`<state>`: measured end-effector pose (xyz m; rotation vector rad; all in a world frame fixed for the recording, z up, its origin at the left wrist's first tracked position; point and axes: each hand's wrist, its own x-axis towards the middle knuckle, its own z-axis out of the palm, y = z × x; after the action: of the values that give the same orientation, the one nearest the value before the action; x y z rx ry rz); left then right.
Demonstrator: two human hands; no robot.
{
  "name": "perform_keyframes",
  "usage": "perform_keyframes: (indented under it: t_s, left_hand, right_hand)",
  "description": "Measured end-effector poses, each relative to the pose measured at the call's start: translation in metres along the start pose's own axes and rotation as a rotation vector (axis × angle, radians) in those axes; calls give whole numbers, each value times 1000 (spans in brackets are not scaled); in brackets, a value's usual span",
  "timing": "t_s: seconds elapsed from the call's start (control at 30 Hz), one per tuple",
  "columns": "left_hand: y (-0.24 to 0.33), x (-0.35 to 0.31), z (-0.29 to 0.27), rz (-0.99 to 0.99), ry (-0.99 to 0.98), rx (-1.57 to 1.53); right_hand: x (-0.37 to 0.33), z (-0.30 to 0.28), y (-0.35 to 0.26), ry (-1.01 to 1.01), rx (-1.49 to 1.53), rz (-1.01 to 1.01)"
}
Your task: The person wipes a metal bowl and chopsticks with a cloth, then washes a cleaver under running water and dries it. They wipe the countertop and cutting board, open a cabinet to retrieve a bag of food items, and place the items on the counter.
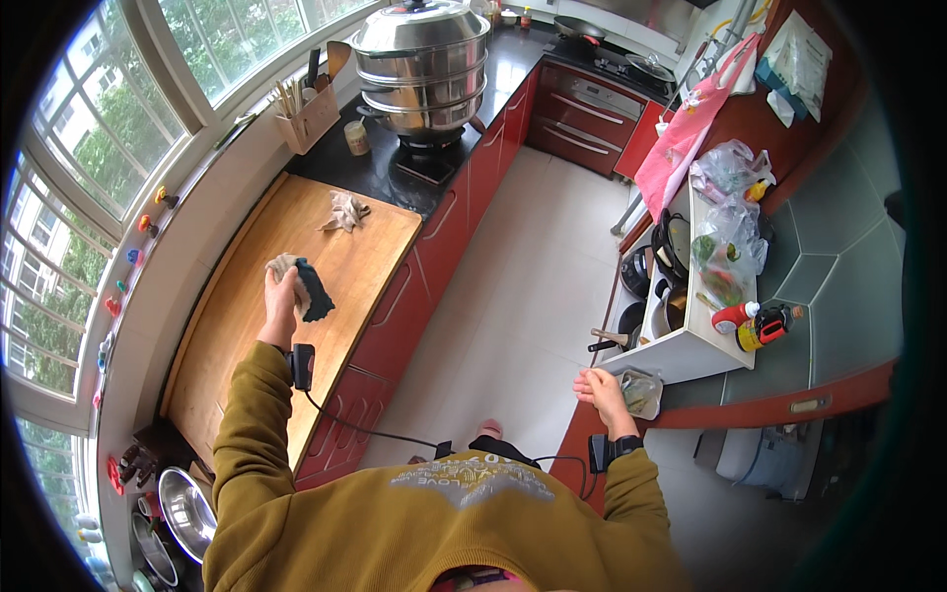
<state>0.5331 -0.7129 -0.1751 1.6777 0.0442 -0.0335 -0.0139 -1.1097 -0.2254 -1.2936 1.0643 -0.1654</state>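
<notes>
two-tone cloth (314, 288): gripped in the left hand (279, 299), over the middle of the wooden board (222, 365); pale on one side, dark teal on the other; cannot tell whether touching the wood below.
left fingers: pinching the pale part, closed on it from the near left.
way from the fingers: out to the right, dark part hanging free of the grip and dipping toward the near side.
long axis: slanting, from far left at the pale end to near right at the dark end; only rough, being limp and creased.
nearer hand: left, in contact; right hand (600, 390) well apart, off to the right past the board's edge.
right fingers: loosely curled, lightly parted, with nothing held in view; just left of a bag-lined container (643, 393), height difference hard to read.
crumpled rag (343, 212): lying on the same board, farther and slightly right of the held cloth, apart from it.
black tabletop (380, 178): beneath the board, carrying a steamer pot (422, 69) and small jar (356, 138) farther off.
</notes>
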Motion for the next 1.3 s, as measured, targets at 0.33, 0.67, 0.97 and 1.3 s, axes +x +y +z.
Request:
perform_keyframes:
  t_s: [0.33,0.67,0.97,1.3]
  left_hand:
    - [-35,-50,65,85,-187,619]
    - [-46,-65,125,541,-353,735]
    - [-53,-52,164,616,-343,767]
    - [-68,-16,195,704,-257,926]
  right_hand:
    - [79,-3,-66,-174,-117,-73]
    - [115,50,-109,-169,-176,-96]
    - [121,90,-114,-136,-162,-119]
    - [198,94,-100,-210,-120,-1]
